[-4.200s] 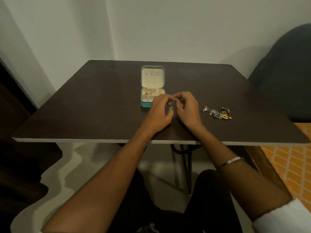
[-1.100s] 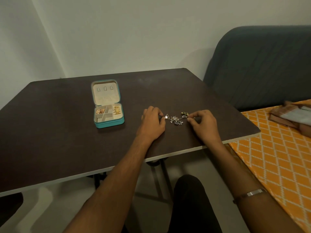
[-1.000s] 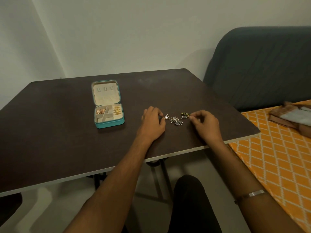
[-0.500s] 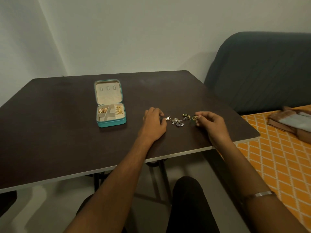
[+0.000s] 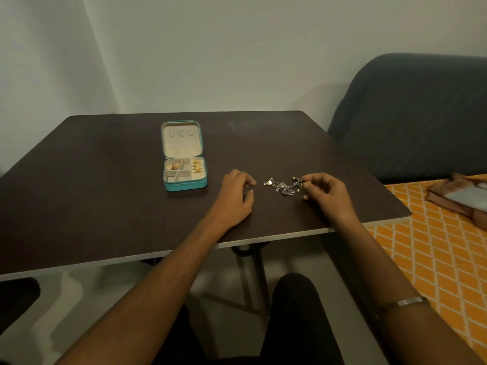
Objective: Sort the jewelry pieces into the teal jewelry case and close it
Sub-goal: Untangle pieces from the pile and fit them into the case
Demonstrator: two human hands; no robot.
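The teal jewelry case (image 5: 185, 184) lies open on the dark table (image 5: 105, 201), lid flat behind it, with gold pieces in two of its cream compartments. A small heap of loose jewelry (image 5: 283, 186), with a gold triangle pendant (image 5: 269, 182) at its left end, lies to the right of the case. My left hand (image 5: 235, 198) rests on the table just left of the pendant, fingers loosely curled, holding nothing. My right hand (image 5: 325, 193) pinches a small gold and green piece (image 5: 303, 183) at the right end of the heap.
A dark blue-grey sofa back (image 5: 411, 114) stands beyond the table's right side. An orange patterned cloth (image 5: 434, 248) lies to the right with folded brown fabric (image 5: 458, 198) on it. The table's front edge (image 5: 263, 239) runs just below my wrists.
Both hands left the case and came to the loose heap. In the last second my right hand closed on the small gold-green piece, and my left hand drew slightly back from the pendant.
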